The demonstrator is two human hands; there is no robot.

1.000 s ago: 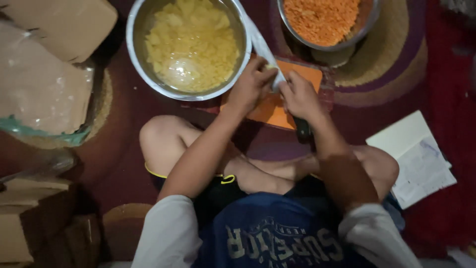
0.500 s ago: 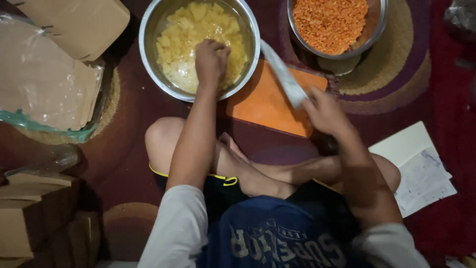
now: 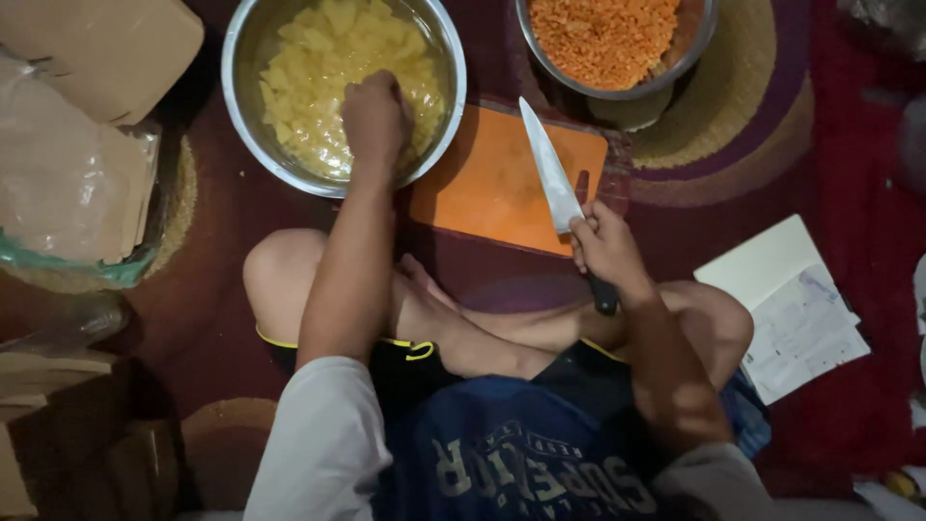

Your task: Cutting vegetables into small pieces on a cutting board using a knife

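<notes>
- The left hand (image 3: 374, 116) sits upper middle of the frame, inside the steel bowl (image 3: 243, 106); its fingers are curled down into the yellow pieces (image 3: 309, 77), but whether they pinch anything cannot be told.
- The right hand (image 3: 606, 246) is right of centre, wrapped tight around the dark handle of the knife (image 3: 552, 178).
- The knife's blade slants up and left over the orange board (image 3: 487, 183), tip towards the top edge.
- A second bowl (image 3: 696, 39) of orange grains (image 3: 603, 34) stands at top right, just beyond the board.
- White papers (image 3: 791, 304) lie at right, cardboard (image 3: 106, 43) at upper left.
</notes>
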